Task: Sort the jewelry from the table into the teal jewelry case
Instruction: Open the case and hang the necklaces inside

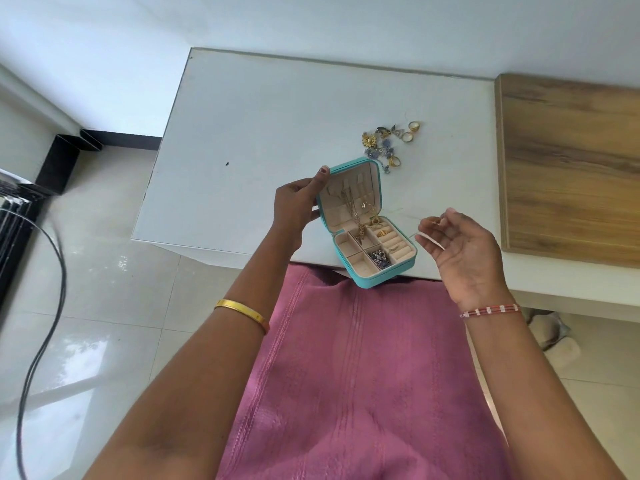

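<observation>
Left hand [298,209] grips with curled fingers; right hand [464,251] pinches, palm up.

A single wide-angle view was taken from the head, aimed forward and steeply down over the near edge of the white worktop [242,140], held close above both forearms and the lap.

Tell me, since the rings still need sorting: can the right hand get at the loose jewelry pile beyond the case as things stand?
Probably yes. The right hand hovers right of the open teal case, and bare table lies between it and the pile. But it seems to pinch a small gold piece already.
</observation>
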### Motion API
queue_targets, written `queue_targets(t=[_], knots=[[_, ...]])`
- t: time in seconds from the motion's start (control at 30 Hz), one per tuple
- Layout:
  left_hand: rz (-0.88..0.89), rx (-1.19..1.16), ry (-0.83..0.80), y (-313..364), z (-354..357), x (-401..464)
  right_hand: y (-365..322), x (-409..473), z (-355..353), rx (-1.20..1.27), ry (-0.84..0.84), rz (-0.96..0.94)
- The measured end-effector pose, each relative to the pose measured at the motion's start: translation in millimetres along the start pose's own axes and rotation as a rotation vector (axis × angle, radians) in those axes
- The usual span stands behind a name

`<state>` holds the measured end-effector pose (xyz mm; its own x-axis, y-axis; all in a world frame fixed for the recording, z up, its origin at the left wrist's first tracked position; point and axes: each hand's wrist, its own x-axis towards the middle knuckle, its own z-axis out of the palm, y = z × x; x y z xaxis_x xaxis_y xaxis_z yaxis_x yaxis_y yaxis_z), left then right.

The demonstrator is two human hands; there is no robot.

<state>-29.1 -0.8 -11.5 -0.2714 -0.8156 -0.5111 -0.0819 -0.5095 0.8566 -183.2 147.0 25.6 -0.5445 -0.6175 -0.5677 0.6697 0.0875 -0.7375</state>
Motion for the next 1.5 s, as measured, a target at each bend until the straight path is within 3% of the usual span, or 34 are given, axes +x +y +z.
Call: queue_targets(t=[0.17, 0.33, 0.4, 0.57, 0.7, 0.83, 0.97, 1.1, 1.2, 1.5], knots=[[-0.010, -0.021, 0.021, 1.4, 1.4, 1.3, -1.7, 3.3, 0.2, 0.072, -0.069, 0.002], [-0.004, -0.019, 0.014, 3.2, 1.1, 2.0, 2.1, 0.9, -0.2, -0.460, 0.066, -0.264], [-0.003, -0.024, 0.013, 3.1, 1.5, 1.8, 0.0, 0.8, 1.1, -0.562, 0.062, -0.328], [-0.009, -0.041, 0.033, 1.2, 0.3, 1.7, -10.8, -4.2, 8.2, -0.509, -0.118, -0.320], [-0.002, -0.025, 0.032, 0.5, -0.1, 1.4, -17.9, -8.6, 10.8, -0.567, -0.152, -0.302], [0.001, -0.028, 0.033, 0.5, 0.9, 1.1, -20.1, -4.2, 9.6, -1.005, -0.143, -0.293], [0.004, -0.024, 0.032, -0.4, 1.2, 0.8, -17.2, -2.0, 11.8, -1.492, -0.268, -0.297], [0.014, -0.009, 0.029, -0.6, 1.4, 1.6, -13.8, -5.4, 19.9, -1.678, -0.263, -0.329], [0.010, -0.014, 0.025, -1.6, 1.0, 2.2, -9.7, -6.5, 20.9, -1.593, -0.283, -0.350], [0.015, -0.019, 0.003, -1.6, -0.7, 4.6, -18.5, -13.4, 18.3, -0.837, -0.488, -0.287]])
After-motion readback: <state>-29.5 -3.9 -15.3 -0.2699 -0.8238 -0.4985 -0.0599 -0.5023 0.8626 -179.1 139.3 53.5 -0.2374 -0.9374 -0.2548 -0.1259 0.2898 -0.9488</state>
